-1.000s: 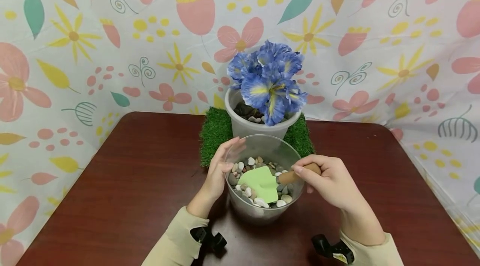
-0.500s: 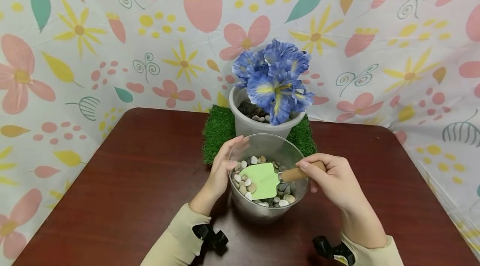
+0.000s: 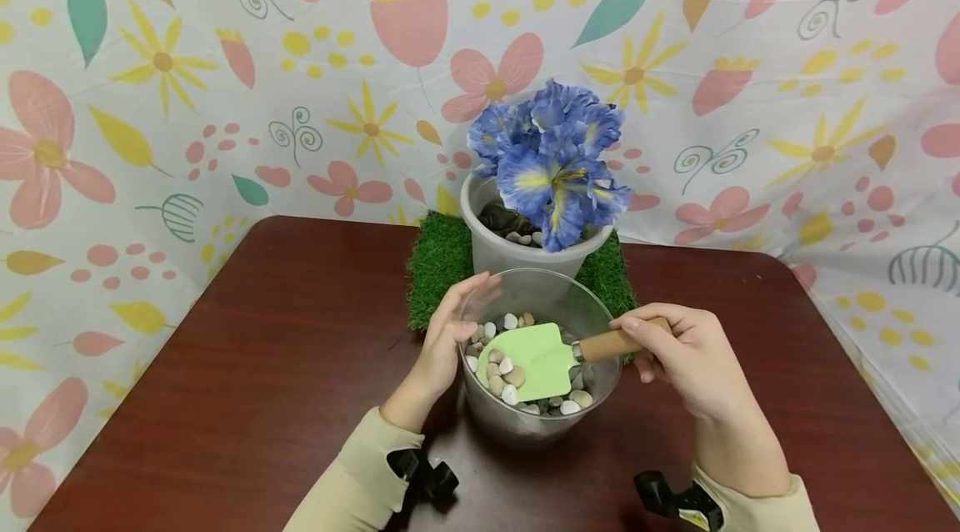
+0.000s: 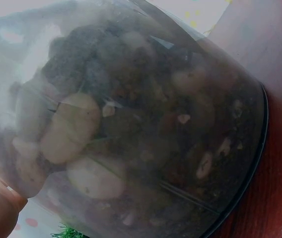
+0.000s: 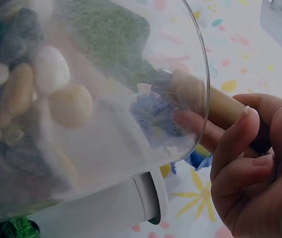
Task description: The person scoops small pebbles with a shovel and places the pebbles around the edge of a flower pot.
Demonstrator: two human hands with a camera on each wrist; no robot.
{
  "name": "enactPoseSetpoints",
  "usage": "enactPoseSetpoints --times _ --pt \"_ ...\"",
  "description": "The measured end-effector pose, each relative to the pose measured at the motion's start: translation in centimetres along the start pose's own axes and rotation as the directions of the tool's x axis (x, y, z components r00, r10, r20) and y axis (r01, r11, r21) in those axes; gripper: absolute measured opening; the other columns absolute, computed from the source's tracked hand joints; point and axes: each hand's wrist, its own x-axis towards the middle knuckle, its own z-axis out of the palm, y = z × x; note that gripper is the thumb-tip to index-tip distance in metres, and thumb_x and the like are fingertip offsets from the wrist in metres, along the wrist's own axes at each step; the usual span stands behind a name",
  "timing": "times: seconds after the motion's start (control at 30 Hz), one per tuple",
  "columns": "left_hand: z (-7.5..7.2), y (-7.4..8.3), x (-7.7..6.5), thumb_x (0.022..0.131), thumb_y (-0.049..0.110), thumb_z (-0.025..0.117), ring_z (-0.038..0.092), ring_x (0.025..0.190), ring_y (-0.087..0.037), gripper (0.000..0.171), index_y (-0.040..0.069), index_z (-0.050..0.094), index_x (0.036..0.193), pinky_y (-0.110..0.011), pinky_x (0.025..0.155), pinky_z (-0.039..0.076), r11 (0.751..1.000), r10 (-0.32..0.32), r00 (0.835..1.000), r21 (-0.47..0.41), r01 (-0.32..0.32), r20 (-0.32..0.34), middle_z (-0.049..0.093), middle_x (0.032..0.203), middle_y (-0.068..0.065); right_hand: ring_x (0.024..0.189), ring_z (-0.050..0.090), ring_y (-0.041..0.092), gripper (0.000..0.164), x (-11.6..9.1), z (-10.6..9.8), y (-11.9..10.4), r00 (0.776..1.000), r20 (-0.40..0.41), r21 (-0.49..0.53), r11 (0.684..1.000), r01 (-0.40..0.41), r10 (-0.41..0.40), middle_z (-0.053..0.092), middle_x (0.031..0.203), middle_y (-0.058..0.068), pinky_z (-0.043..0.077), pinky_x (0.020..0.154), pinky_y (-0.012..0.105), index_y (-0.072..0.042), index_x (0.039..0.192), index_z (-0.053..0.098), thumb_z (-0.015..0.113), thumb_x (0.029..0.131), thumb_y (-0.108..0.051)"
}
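A clear plastic pot (image 3: pixel 517 429) stands on the table, holding dark soil and a layer of pebbles (image 3: pixel 580 399). My left hand (image 3: pixel 433 357) holds its left wall, fingers along the outside and thumb at the rim. My right hand (image 3: pixel 686 353) grips the wooden handle of a small trowel (image 3: pixel 534 353) over the pot's right rim. The trowel's light green blade lies level inside the pot, carrying several white and tan pebbles near its tip. In the right wrist view, the handle (image 5: pixel 220 105) is between my curled fingers. Soil and pebbles (image 4: pixel 74 126) show through the wall in the left wrist view.
Right behind the clear pot, a white pot (image 3: pixel 525 257) with blue iris flowers (image 3: pixel 555 157) and some stones stands on a green artificial grass mat (image 3: pixel 438 265). The dark red-brown table (image 3: pixel 285 365) ends at a floral-print cloth (image 3: pixel 300 40) at the back.
My right hand has raised the trowel's blade out of the pebbles and drawn it slightly right, with pebbles on it. My left hand has stayed on the pot.
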Motion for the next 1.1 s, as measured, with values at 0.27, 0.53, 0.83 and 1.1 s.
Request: enactPoseSetpoints --times 0.27,0.53,0.83,1.1 --pt "0.12 0.22 0.05 0.083 0.010 0.034 0.040 0.131 -0.043 0.060 -0.007 0.029 0.140 -0.059 0.109 0.027 1.000 -0.013 1.000 -0.002 0.013 -0.002 0.035 0.141 -0.036 0.038 0.046 0.013 0.021 0.05 -0.08 -0.02 0.999 -0.034 0.043 0.998 -0.040 0.041 0.058 0.054 -0.004 0.031 0.035 0.033 -0.010 0.088 0.074 0.054 0.092 -0.003" --pt "0.11 0.19 0.04 0.083 0.009 0.033 0.041 0.130 -0.044 0.059 -0.003 0.032 0.141 -0.059 0.108 0.027 1.000 -0.012 1.000 0.008 0.012 -0.004 0.035 0.140 -0.036 0.037 0.047 0.010 0.025 0.00 -0.55 0.02 0.997 -0.043 0.144 0.988 -0.053 0.059 0.061 0.056 -0.002 0.020 0.034 0.036 -0.010 0.087 0.074 0.051 0.093 -0.002" --pt "0.12 0.31 0.04 0.083 0.009 0.032 0.039 0.130 -0.045 0.059 -0.004 0.031 0.141 -0.060 0.109 0.026 1.000 -0.013 1.000 0.006 0.013 -0.007 0.035 0.141 -0.035 0.039 0.049 0.007 0.029 0.09 -0.65 0.35 1.000 0.014 0.177 0.984 -0.011 0.008 0.062 0.057 -0.002 0.017 0.034 0.036 -0.011 0.089 0.073 0.048 0.093 0.003" --pt "0.20 0.34 0.08 0.083 0.010 0.034 0.041 0.129 -0.045 0.059 -0.003 0.033 0.141 -0.061 0.107 0.027 1.000 0.003 1.000 0.005 -0.003 -0.010 0.036 0.140 -0.035 0.039 0.050 0.005 0.031 0.24 -0.69 0.50 0.999 0.049 0.214 0.977 -0.028 0.018 0.064 0.061 -0.003 0.019 0.035 0.037 -0.012 0.090 0.073 0.046 0.094 0.002"
